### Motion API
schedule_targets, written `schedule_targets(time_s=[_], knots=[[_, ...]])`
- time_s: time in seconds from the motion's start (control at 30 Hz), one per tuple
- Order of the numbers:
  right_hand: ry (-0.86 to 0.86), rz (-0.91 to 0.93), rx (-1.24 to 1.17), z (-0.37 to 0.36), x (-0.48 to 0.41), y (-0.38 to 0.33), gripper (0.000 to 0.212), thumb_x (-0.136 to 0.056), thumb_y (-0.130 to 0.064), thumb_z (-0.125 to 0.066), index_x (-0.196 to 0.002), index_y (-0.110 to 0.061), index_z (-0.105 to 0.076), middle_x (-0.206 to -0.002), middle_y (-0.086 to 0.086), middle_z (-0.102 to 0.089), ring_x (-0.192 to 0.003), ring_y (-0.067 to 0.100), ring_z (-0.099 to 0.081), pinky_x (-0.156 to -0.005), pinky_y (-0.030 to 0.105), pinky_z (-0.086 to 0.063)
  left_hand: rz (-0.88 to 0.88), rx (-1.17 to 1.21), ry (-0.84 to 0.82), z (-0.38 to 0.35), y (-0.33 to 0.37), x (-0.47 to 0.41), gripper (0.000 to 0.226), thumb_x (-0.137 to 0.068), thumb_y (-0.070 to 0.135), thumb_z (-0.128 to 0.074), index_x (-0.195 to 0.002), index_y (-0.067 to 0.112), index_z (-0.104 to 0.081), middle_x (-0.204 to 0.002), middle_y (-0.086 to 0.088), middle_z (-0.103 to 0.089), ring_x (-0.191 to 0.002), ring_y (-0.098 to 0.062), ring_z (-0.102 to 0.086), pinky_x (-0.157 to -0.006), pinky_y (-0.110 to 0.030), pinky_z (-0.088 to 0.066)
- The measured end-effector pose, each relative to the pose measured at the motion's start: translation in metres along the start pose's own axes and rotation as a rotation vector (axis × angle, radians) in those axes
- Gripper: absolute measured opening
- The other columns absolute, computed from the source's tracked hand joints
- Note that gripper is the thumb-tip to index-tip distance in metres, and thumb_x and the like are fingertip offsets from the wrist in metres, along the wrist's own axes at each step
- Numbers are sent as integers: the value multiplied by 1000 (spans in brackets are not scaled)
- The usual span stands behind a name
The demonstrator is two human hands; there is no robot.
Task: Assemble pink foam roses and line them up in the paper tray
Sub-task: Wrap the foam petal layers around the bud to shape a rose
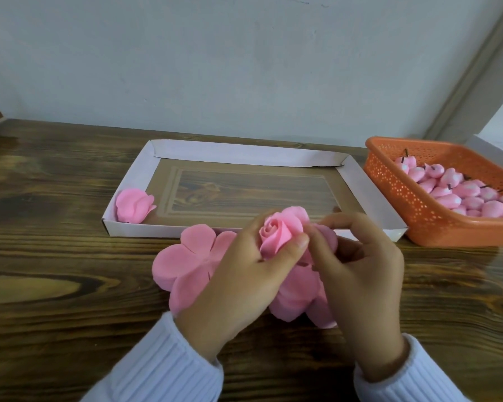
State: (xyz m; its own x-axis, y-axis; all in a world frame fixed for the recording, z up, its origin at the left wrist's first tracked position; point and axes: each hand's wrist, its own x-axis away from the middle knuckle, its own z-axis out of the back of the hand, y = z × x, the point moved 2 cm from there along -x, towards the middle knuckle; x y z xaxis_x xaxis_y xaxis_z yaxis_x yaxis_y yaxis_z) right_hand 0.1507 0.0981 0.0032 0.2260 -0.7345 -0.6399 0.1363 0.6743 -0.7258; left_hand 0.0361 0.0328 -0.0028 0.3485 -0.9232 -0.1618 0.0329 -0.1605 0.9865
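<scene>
A pink foam rose (276, 230) sits between both hands just in front of the paper tray (357, 181). My left hand (244, 277) grips the rose from the left, thumb across its front. My right hand (360, 274) pinches an outer petal on the rose's right side. Under the hands lie stacks of flat pink petal pieces (183, 262) on the wooden table. One finished pink rose (134, 205) lies in the tray's near left corner; the rest of the tray holds nothing.
An orange perforated basket (401, 192) at the right holds several pink bud cores (459, 192) with dark stems. A white box edge (494, 149) shows behind it. The pale wall runs along the table's far edge.
</scene>
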Motion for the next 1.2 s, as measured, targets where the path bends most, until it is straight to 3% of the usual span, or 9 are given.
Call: schedule_targets(time_s=[0.27,0.47,0.53,0.63,0.8,0.9,1.0,1.1,1.2], knots=[[9,-88,-123,2,-2,-3,14,-80,-16,-74,-77,-27,-65,-70,-12,-70,-55,7,-67,-51,19,-53,21,-66,-90,4,3,1,30,-89,13,-68,-114,28,-63,-101,11,-73,-95,-3,-68,-82,-18,-54],[-49,-30,-208,1,0,-11,11,-81,-34,-73,-82,-27,-65,-70,-7,-69,-56,11,-66,-50,23,-52,3,-154,-23,6,6,-1,20,-89,18,-67,-107,26,-66,-95,9,-73,-89,0,-68,-76,-14,-52],[-77,-16,-231,0,1,-12,9,-82,-33,-67,-86,-25,-65,-72,-6,-70,-59,13,-66,-51,25,-52,-14,-179,-20,4,9,-1,18,-88,22,-67,-105,25,-66,-93,6,-74,-88,1,-68,-79,-18,-54],[-109,12,-254,0,2,-11,9,-84,-27,-66,-90,-21,-64,-75,-7,-70,-64,12,-68,-56,19,-51,-56,-202,22,4,11,-2,15,-83,26,-70,-97,30,-66,-86,6,-73,-81,2,-67,-71,-15,-53],[-103,18,-295,0,3,-11,8,-83,-26,-66,-90,-24,-64,-78,-6,-71,-66,12,-68,-57,22,-54,-101,-219,33,11,13,-1,17,-76,33,-73,-85,45,-65,-83,28,-70,-80,9,-66,-65,-6,-47],[-126,32,-331,0,3,-12,7,-84,-21,-66,-90,-24,-66,-80,-9,-71,-66,9,-67,-60,18,-53,-106,-240,-8,13,12,0,21,-82,28,-69,-93,47,-65,-82,25,-71,-79,6,-67,-63,-6,-48],[-134,24,-321,-1,3,-12,8,-84,-20,-66,-91,-24,-68,-84,-13,-72,-70,6,-68,-63,14,-51,-93,-250,-27,14,7,0,32,-84,17,-65,-103,42,-62,-91,15,-71,-85,-2,-67,-69,-14,-53],[-120,4,-292,-1,2,-10,9,-82,-18,-71,-89,-23,-69,-82,-13,-72,-70,5,-68,-63,12,-51,-74,-246,-63,12,7,0,37,-79,20,-59,-105,46,-58,-95,12,-71,-85,-5,-67,-74,-24,-57],[-100,-19,-275,-1,2,-9,11,-80,-12,-69,-87,-20,-69,-81,-11,-72,-70,6,-68,-63,13,-51,-45,-181,-113,11,7,1,39,-78,15,-57,-105,42,-58,-92,16,-71,-79,1,-67,-65,-14,-52]])
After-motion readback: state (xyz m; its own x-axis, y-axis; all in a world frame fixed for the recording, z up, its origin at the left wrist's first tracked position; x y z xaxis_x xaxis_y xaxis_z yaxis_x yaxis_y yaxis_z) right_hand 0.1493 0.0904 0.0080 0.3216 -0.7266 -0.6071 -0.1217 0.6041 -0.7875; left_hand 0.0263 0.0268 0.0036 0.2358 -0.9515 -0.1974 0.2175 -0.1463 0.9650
